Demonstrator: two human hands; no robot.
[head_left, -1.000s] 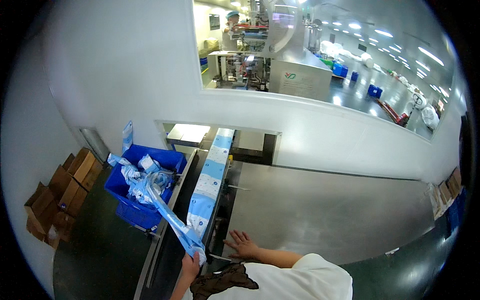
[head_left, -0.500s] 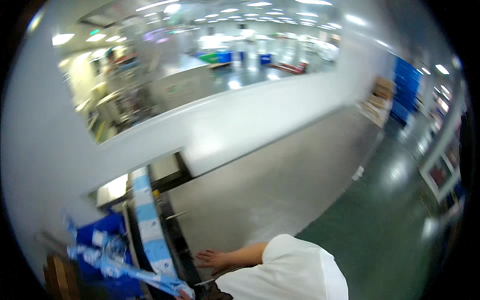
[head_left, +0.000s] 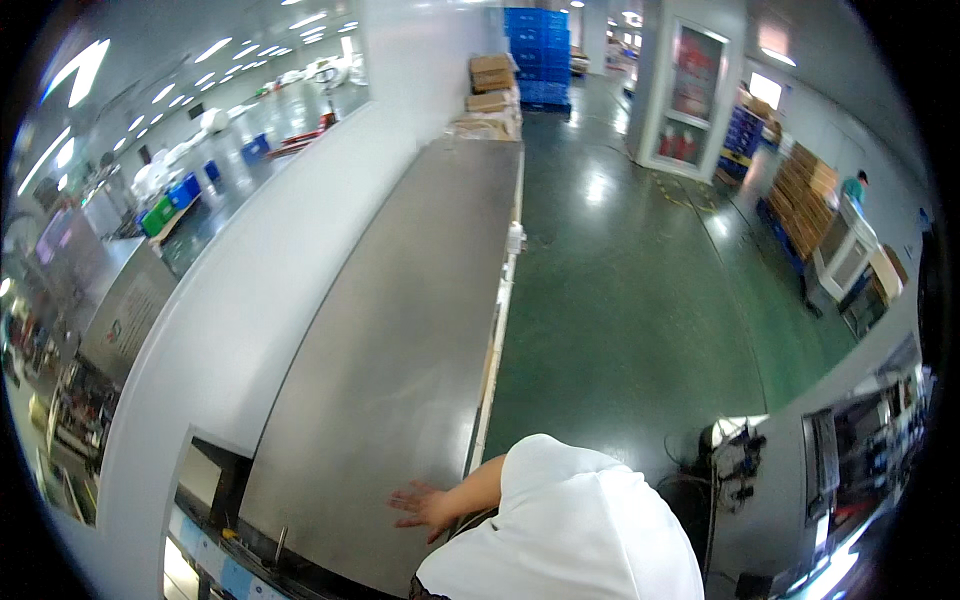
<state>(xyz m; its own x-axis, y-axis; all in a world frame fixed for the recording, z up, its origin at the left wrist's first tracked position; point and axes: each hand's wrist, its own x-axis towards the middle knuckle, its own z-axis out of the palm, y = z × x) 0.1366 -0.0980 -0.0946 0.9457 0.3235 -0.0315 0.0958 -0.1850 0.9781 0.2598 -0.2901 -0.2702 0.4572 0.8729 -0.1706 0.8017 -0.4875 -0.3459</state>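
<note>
My right hand (head_left: 421,505) lies on the long steel table (head_left: 390,290) near its close end, palm down with its fingers spread, holding nothing. Its forearm comes out of a loose white sleeve (head_left: 590,520). My left hand is outside the picture. At the lower left, next to the table's end, part of a blue and white printed film strip (head_left: 215,560) lies along a dark conveyor. A short metal rod (head_left: 280,545) stands up beside it.
A white wall (head_left: 260,290) with a window borders the table's left side. Cardboard boxes (head_left: 490,85) and blue stacked crates (head_left: 537,55) stand at the far end. Right of the green floor (head_left: 620,300) are a white cabinet (head_left: 688,95), stacked cartons (head_left: 803,200), a distant person (head_left: 853,188) and machinery with cables (head_left: 738,465).
My view has swung to the right. The blue bin and the bunched film have left the picture, as has my left hand, which was at the film. My right hand stays spread on the table.
</note>
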